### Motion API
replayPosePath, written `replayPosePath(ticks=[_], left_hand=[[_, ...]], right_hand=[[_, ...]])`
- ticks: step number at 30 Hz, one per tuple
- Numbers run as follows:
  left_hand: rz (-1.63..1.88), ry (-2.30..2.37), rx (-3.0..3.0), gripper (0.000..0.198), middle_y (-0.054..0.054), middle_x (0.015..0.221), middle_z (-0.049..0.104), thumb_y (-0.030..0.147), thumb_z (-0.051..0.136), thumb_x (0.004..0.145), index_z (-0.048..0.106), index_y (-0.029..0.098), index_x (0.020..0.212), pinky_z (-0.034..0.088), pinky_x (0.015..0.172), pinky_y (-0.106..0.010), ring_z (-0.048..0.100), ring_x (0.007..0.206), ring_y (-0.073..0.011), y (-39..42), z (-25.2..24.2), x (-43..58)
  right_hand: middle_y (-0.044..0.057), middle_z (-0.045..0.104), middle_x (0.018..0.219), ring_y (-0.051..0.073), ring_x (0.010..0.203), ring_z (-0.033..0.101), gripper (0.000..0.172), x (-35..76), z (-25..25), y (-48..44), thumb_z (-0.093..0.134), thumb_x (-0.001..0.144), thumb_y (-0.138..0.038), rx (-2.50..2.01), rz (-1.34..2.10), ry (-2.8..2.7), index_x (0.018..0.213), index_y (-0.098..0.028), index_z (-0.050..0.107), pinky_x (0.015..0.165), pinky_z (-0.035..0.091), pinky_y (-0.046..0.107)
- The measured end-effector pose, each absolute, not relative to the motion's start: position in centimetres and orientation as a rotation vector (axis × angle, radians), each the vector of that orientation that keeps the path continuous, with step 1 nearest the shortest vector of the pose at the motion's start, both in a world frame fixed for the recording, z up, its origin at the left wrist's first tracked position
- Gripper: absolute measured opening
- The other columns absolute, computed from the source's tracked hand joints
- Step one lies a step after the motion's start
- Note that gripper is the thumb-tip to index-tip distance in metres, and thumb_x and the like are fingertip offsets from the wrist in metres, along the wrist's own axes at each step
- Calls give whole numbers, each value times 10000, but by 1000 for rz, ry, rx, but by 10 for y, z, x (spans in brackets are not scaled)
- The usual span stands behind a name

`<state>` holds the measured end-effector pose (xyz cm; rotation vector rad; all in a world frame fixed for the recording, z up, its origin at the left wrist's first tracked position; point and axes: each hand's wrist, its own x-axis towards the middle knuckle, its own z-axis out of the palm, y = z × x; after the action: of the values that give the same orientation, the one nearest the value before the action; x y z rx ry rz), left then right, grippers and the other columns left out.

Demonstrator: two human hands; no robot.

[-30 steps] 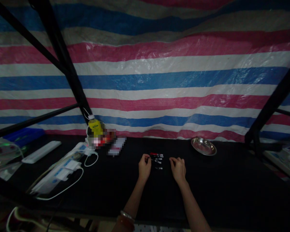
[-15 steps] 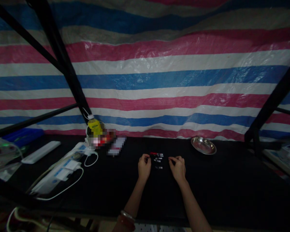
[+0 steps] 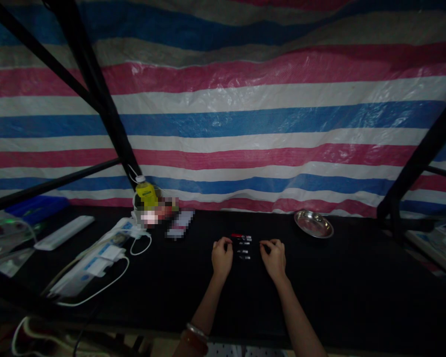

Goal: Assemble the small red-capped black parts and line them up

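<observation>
Silver-ended pieces (image 3: 244, 251), probably light, stiff and slick, best pinched mid-length, lying between left hand (image 3: 222, 258) and right hand (image 3: 274, 258), both with fingertips nearly together, any hold unclear

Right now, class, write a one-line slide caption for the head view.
Left hand and right hand flank small shiny items on a black table.

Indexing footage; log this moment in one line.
left hand: left of small items; right hand: right of them; grips: unclear; dish: farther right
</observation>
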<state>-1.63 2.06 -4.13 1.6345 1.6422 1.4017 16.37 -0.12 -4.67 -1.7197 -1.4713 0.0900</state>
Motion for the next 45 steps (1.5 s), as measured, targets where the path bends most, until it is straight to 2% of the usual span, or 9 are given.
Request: replayPosePath(ticks=[15,24,32,39,45], left_hand=[[1448,1667,1657,130,-23,787,551,138,455,741,560,204,778,411,701,-293,530,790,-177,22,-41,-15],[1443,1659,1725,179,-18,772,562,82,495,671,579,208,766,417,688,-292,526,765,-177,22,-40,-15],[1433,1644,1791,201,-27,836,591,69,493,662,595,210,762,414,776,-329,518,830,-191,24,-43,-17],[1507,1649,1700,163,-17,812,595,102,514,655,597,214,740,417,780,-335,525,822,-192,24,-41,-16],[1562,1666,1624,120,-21,799,588,142,516,680,590,212,745,408,787,-343,523,816,-196,26,-41,-17]], right_hand=[[68,511,892,203,853,465,209,161,-45,-2,523,789,-301,-1639,92,-1516,865,-238,707,725,411,298],[61,518,884,193,835,465,201,158,-41,-3,521,802,-277,-1591,69,-1625,874,-240,706,745,396,308],[50,524,906,192,865,480,178,153,-41,6,553,798,-281,-1513,55,-1770,900,-264,698,764,392,311],[60,522,982,204,894,483,220,150,-41,6,570,794,-278,-1510,7,-1848,992,-301,664,764,401,320],[55,515,936,205,879,476,142,151,-42,6,571,789,-290,-1536,55,-1824,896,-260,659,751,394,319]])
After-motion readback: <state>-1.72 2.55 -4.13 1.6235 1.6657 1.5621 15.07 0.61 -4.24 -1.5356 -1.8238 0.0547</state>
